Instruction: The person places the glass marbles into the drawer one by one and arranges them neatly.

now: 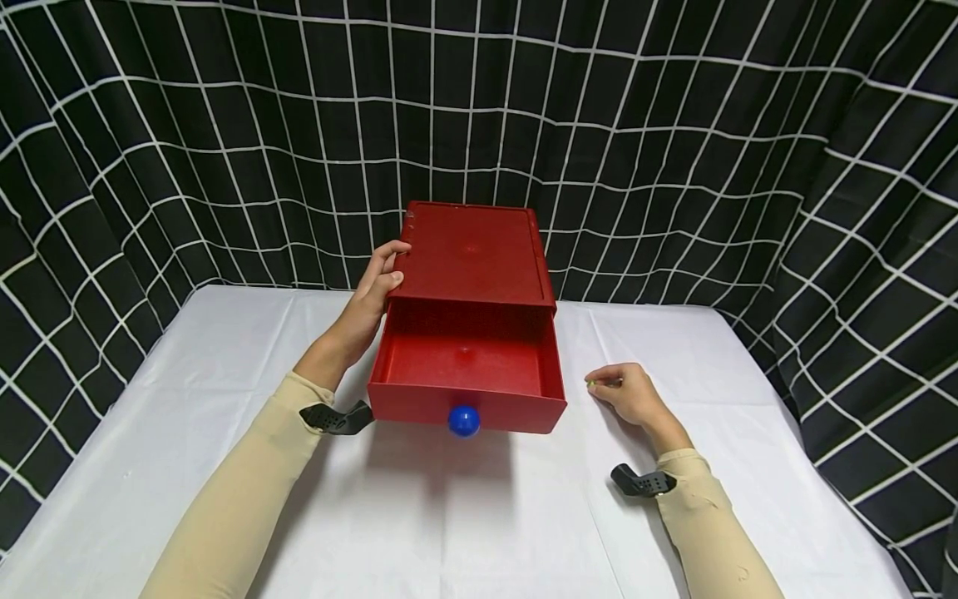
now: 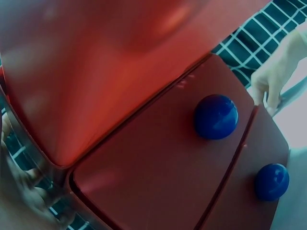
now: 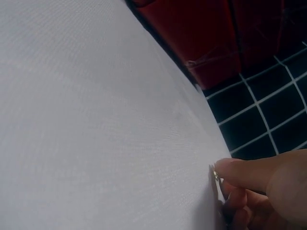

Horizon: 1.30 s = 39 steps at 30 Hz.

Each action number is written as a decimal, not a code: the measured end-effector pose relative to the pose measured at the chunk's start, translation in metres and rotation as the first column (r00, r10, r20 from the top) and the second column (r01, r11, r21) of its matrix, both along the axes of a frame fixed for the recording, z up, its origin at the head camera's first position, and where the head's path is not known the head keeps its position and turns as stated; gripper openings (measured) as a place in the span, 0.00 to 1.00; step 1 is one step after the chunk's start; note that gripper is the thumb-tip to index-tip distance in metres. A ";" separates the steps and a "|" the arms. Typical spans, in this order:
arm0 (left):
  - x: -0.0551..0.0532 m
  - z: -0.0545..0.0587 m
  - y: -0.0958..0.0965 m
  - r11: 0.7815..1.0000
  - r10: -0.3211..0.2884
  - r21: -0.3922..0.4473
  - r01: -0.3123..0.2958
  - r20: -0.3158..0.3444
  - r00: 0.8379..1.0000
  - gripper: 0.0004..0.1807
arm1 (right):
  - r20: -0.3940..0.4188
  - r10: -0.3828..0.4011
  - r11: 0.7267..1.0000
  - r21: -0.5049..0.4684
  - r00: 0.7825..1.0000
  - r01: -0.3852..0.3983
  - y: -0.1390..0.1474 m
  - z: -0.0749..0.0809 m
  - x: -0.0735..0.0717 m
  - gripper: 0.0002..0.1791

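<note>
A red drawer cabinet stands at the middle back with its top drawer pulled out; the part of the drawer's inside that shows is bare. A blue knob sits on its front. My left hand grips the cabinet's left side, thumb and fingertips at the top edge. To the right of the cabinet, my right hand pinches a tiny yellow-green piece between thumb and finger, low at the table. Its kind is too small to tell; fingertips cover most of it.
Two lower drawers with blue knobs are closed below the pulled-out one. A white cloth covers the table. Black curtains with a white grid hang behind and at both sides. Dark wrist cameras are strapped to both forearms.
</note>
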<state>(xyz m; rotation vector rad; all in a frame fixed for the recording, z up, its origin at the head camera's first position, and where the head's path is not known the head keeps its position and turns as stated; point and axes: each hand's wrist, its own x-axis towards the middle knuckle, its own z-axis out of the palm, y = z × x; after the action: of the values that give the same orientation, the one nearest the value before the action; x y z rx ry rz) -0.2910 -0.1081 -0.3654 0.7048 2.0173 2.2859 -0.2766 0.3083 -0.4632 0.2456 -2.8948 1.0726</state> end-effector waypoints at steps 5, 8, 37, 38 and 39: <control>0.001 0.001 0.000 1.000 0.000 -0.004 0.000 0.001 1.000 0.23 | -0.009 0.006 1.000 -0.009 1.000 -0.006 0.000 0.001 0.000 0.09; 0.001 0.001 0.000 1.000 -0.002 -0.004 0.002 0.000 1.000 0.23 | -0.003 0.004 1.000 -0.018 1.000 -0.004 -0.001 0.002 0.001 0.09; 0.001 0.001 0.000 1.000 -0.010 -0.003 0.010 -0.002 1.000 0.23 | -0.094 0.007 0.988 -0.151 0.996 -0.021 -0.017 0.043 0.014 0.13; 0.001 0.001 0.000 1.000 -0.011 -0.002 0.011 -0.002 1.000 0.23 | -0.100 0.012 0.988 -0.155 0.995 -0.027 -0.019 0.045 0.015 0.13; 0.001 0.001 0.000 1.000 -0.011 -0.003 0.011 -0.001 1.000 0.23 | -0.105 0.016 0.987 -0.158 0.994 -0.033 -0.020 0.047 0.016 0.13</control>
<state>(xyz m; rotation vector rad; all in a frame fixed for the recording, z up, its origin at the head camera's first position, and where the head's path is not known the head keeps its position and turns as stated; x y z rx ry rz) -0.2895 -0.1082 -0.3645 0.7149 2.0116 2.2773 -0.2610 0.2886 -0.4164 0.3206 -2.7042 1.2488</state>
